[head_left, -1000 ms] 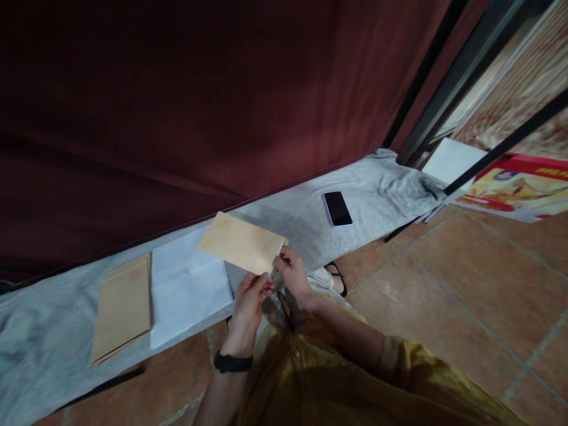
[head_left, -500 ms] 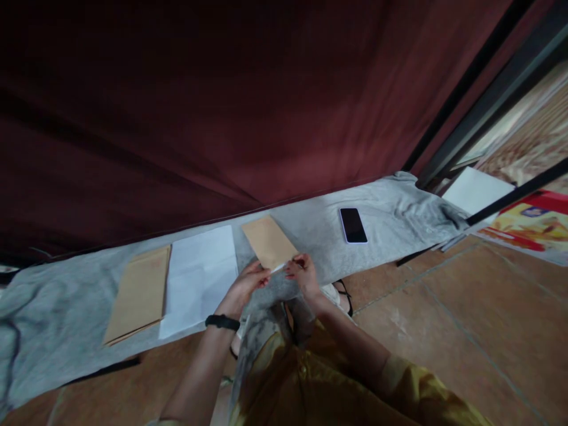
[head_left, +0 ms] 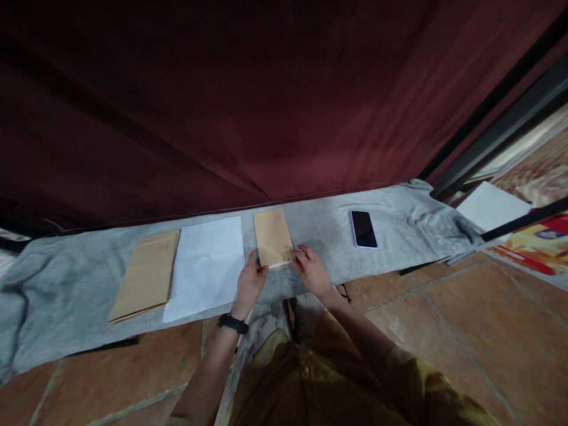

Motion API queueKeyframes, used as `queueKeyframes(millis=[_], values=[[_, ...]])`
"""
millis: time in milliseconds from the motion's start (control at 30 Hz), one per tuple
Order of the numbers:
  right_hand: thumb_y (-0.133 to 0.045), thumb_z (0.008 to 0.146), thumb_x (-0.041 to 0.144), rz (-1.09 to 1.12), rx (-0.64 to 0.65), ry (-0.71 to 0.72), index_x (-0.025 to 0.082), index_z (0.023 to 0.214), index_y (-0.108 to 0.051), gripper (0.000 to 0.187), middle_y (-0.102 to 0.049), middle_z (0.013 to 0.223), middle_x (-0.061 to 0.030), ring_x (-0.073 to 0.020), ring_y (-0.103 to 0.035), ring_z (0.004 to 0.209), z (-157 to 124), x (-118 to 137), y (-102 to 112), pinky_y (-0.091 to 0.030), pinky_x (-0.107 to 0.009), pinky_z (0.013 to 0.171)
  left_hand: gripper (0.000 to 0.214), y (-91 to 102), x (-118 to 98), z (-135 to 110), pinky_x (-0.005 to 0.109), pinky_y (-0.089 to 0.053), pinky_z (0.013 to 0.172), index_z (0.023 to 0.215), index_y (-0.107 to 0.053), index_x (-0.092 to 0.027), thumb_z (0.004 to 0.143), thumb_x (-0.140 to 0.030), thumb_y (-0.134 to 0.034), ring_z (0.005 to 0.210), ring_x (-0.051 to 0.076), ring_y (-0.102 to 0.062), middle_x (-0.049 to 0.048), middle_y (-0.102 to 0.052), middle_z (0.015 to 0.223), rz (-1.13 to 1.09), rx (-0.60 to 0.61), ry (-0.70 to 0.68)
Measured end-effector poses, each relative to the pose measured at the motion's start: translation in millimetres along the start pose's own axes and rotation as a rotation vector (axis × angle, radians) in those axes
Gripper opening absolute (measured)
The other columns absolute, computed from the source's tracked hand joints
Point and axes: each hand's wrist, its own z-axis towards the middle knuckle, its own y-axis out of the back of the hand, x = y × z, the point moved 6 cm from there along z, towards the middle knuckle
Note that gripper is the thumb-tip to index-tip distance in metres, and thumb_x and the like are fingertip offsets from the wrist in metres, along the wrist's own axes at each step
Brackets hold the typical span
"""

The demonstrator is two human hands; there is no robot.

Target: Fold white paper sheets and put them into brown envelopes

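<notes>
A small brown paper envelope [head_left: 272, 235] lies on the grey cloth in front of me, a white strip of paper showing at its near end. My left hand [head_left: 251, 285] pinches its lower left corner between thumb and fingers. At the lower right edge, the curled fingers of my right hand [head_left: 311, 269] grip the same envelope. Left of my hands is a stack of white paper sheets [head_left: 206, 266]. Beyond that stack, a pile of larger brown envelopes [head_left: 145, 272] rests on the cloth.
A phone [head_left: 364, 229] lies face up on the right of the grey cloth [head_left: 315, 222], which covers a long narrow bench. Behind hangs a dark red curtain [head_left: 266, 118]. To the right are a dark metal frame, a white box [head_left: 492, 205] and a colourful carton [head_left: 532, 248]. Tiled floor lies below.
The small envelope has turned straighter and now lies flatter on the cloth. My hands have moved from its near end to its two sides. The view has shifted slightly.
</notes>
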Motion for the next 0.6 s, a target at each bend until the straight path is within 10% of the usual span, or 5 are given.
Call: queueKeyframes(millis=[267,600], values=[[-0.054,0.099,0.021,-0.264,0.189,0.177,0.023,0.139,-0.057,0.039,-0.056,0.145,-0.0110,-0.0253,-0.057,0.126,10,8,-13,-0.047,-0.042,0.104,0.051,3.1,-26,-16,0.037,-0.049,0.101,0.145,-0.051,-0.022,0.094,-0.023,-0.055,0.120,0.026,-0.059,0.0114,-0.059,0.137,0.465,-0.134,-0.432],[-0.054,0.101,0.024,-0.295,0.270,0.228,0.025,0.125,-0.067,0.027,-0.066,0.129,-0.0114,-0.0275,-0.062,0.113,18,11,-15,-0.045,-0.044,0.102,0.043,-3.3,-23,-12,0.047,-0.049,0.104,0.131,-0.064,-0.020,0.094,-0.009,-0.044,0.124,0.030,-0.058,0.0156,-0.063,0.136,0.488,-0.042,-0.615]])
